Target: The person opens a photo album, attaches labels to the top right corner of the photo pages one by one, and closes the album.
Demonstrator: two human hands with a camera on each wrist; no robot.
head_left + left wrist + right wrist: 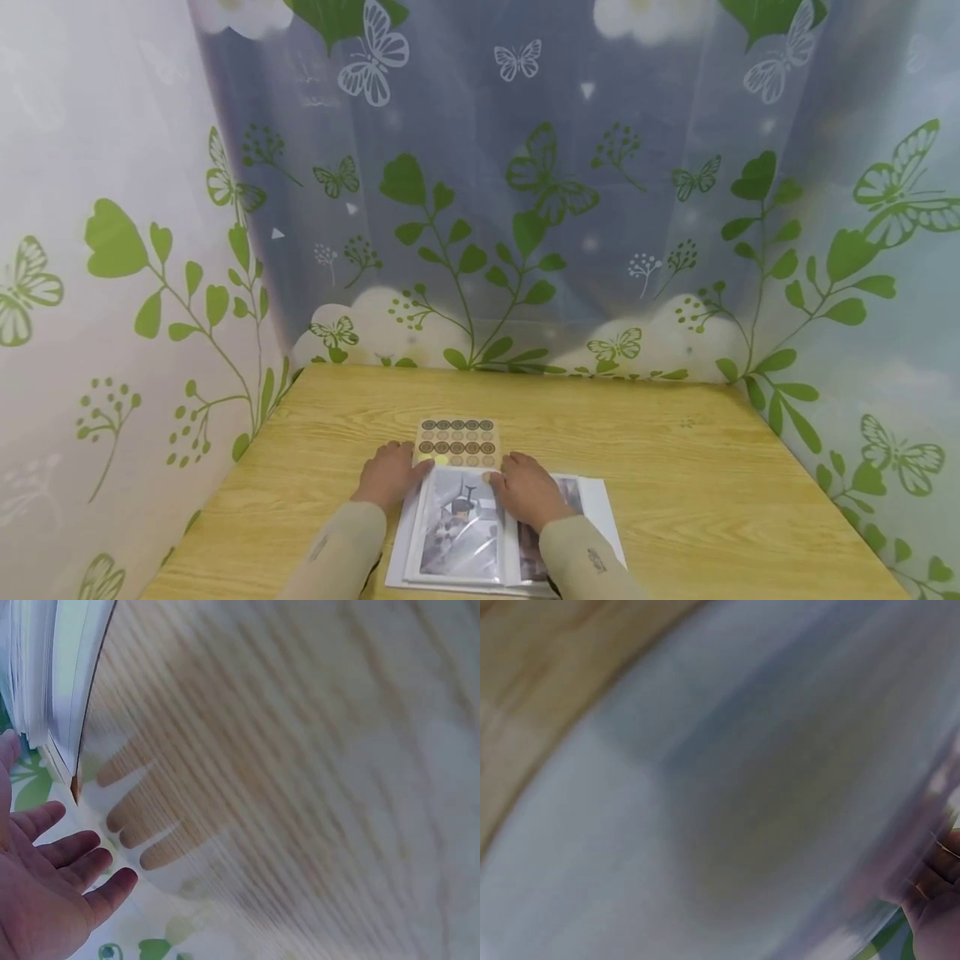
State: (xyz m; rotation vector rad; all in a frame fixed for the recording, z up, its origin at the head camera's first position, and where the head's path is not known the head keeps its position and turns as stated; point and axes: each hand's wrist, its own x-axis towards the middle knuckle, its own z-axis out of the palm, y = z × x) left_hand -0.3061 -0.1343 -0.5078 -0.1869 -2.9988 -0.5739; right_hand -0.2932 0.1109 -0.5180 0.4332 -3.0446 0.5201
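Note:
An open photo album with clear sleeves lies in front of me, pictures showing on its pages. Just beyond its top edge is a tan sheet of round stickers, with one yellow spot near its lower left. My left hand is by the album's top left corner, thumb near the sheet's lower left. In the left wrist view that hand's fingers are spread beside the album's edge. Over the right page's upper part lies my right hand, fingers extended towards the sheet's right side; the right wrist view is blurred.
The wood-grain table extends around the album to both sides and behind it. Curtains printed with leaves and butterflies enclose the back and both sides.

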